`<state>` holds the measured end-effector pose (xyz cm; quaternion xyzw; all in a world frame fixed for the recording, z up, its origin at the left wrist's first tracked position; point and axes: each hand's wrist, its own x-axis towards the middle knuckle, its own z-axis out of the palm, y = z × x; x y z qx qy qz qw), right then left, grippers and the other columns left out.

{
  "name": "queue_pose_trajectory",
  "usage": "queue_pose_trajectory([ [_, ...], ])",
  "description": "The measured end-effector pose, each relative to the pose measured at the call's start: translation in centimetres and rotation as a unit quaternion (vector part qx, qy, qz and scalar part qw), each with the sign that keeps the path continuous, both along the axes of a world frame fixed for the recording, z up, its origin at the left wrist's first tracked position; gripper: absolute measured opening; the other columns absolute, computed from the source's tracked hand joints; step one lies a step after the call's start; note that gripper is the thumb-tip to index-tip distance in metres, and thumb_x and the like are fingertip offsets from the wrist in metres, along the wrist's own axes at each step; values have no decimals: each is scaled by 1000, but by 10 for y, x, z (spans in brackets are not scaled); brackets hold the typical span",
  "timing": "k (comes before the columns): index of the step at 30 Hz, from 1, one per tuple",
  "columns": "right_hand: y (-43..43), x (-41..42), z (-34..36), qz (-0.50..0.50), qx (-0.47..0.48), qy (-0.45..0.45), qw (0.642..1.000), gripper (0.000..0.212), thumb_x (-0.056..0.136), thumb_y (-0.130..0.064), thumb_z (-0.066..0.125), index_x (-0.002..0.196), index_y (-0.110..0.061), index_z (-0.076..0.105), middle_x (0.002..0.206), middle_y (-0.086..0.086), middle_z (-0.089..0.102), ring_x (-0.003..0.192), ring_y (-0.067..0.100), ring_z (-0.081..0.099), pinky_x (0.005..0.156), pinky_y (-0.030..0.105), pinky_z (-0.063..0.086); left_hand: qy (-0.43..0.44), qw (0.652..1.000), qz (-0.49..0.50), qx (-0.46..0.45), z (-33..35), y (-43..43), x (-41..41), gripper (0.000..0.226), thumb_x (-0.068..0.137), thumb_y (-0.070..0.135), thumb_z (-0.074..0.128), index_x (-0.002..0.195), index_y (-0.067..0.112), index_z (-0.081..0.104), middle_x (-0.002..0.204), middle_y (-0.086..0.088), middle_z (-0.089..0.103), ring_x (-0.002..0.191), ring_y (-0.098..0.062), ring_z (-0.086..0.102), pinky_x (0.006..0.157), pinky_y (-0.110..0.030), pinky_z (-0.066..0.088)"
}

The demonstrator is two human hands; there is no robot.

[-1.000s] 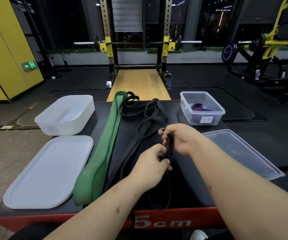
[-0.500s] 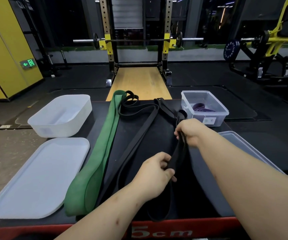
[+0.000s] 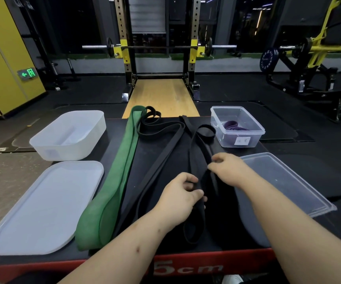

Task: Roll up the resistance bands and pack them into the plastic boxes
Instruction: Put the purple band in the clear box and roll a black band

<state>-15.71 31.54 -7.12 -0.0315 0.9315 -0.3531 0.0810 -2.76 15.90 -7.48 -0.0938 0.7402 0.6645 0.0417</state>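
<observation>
Bands (image 3: 122, 160) lie between left box (image 3: 63, 153) and right box (image 3: 225, 140).

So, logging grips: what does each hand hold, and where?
Both hold one black band: left hand near its near end, right hand pinching farther up.

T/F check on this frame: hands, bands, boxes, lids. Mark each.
1. The left hand and right hand both have a grip on a black band. True.
2. The clear box holds a coiled purple band. True.
3. The green band is rolled up inside the white box. False: it lies stretched out beside that box.
4. The clear box has its lid on. False: it is open, and a clear lid lies nearer the person.
</observation>
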Motion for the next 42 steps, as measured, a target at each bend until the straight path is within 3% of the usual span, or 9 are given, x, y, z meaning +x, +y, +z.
queue_pose_trajectory([
  [3,10,39,-7,13,-62,-42,997,33,92,-36,66,123,-26,66,95,-1,77,80,15,76,86,44,62,6,1000,-5,-20,-3,1,0,27,92,12,70,116,23,63,116,-4,68,92,-20,76,90,-43,61],
  [7,11,76,-7,19,-103,-41,994,28,94,-30,64,122,-25,64,79,2,77,72,23,75,74,44,63,37,989,-46,-137,1,0,10,37,96,26,67,131,34,60,117,16,62,101,9,60,83,-5,46],
  [11,7,96,-3,42,-123,-55,990,28,98,-26,61,125,-28,58,78,6,76,64,35,72,56,36,54,53,976,-62,-202,3,-3,20,47,99,31,62,144,38,52,129,14,57,120,2,53,97,-12,34],
  [16,1,114,-5,40,-277,-119,952,31,100,-9,60,131,-16,59,95,18,68,66,25,69,47,33,47,47,987,-7,-156,-8,-20,25,36,96,14,63,128,31,60,116,14,68,94,4,66,81,-5,46],
  [20,0,120,-12,57,-265,-118,955,35,95,-12,68,128,-22,61,84,17,72,61,28,61,51,33,46,42,992,13,-118,-20,-27,31,27,91,-1,64,99,25,68,101,4,74,87,-13,74,92,-37,59],
  [24,0,122,-14,69,-224,-80,969,36,95,-14,64,127,-31,59,64,8,68,47,25,48,49,29,43,75,979,-3,-190,-13,-27,36,20,92,15,70,99,34,69,100,16,73,95,4,67,89,-15,51],
  [30,-1,126,-13,44,-233,-52,970,35,93,-10,54,117,-36,53,64,10,69,48,29,57,58,35,49,-14,1000,-15,-12,-12,-19,44,36,88,13,76,120,20,63,97,-3,76,84,-27,76,83,-49,62],
  [35,6,124,-10,-11,-239,3,971,23,93,-6,49,98,-27,57,55,10,64,42,28,55,51,33,48,-28,999,12,35,-14,-19,47,34,85,5,78,115,18,65,107,-11,72,82,-25,75,83,-41,62],
  [42,6,123,-16,6,-330,-30,944,19,97,-6,56,110,-19,61,54,12,57,44,26,43,45,30,37,42,954,-56,-292,-4,-19,59,15,86,33,74,96,40,66,90,17,68,85,5,62,68,-8,46],
])
